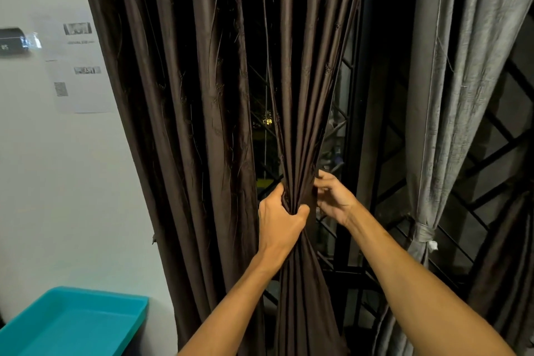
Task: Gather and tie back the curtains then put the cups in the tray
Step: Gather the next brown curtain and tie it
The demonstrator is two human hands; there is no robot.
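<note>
left hand (pixel 281 218): gripping the brown curtain (pixel 297 124) at the gather, fingers (pixel 278 192) curling round the bunched folds from the left, thumb pressing across the front.
right hand (pixel 332 199): working the right edge of the same bunch, fingers bent and pinching the fabric just beside the left hand; fingertips partly hiding behind the cloth.
brown curtain: hanging centre frame, narrowing to a waist at the hands, flaring out below; other folds hanging loose to the left, next to the wall (pixel 57 182).
gap: opening between bunch and loose folds, showing dark outside with a few small lights.
grey curtain (pixel 450 95): hanging at right, well apart from the hands, cinching in at a knotted tie (pixel 423 233).
window grille (pixel 491 159): showing dark diagonal bars between the two curtains.
tray (pixel 72 324): teal, sitting bottom left, near the loose brown folds, well apart from both hands.
wall: white, carrying printed sheets (pixel 81 72) and a dark device (pixel 11 42) at the left edge.
</note>
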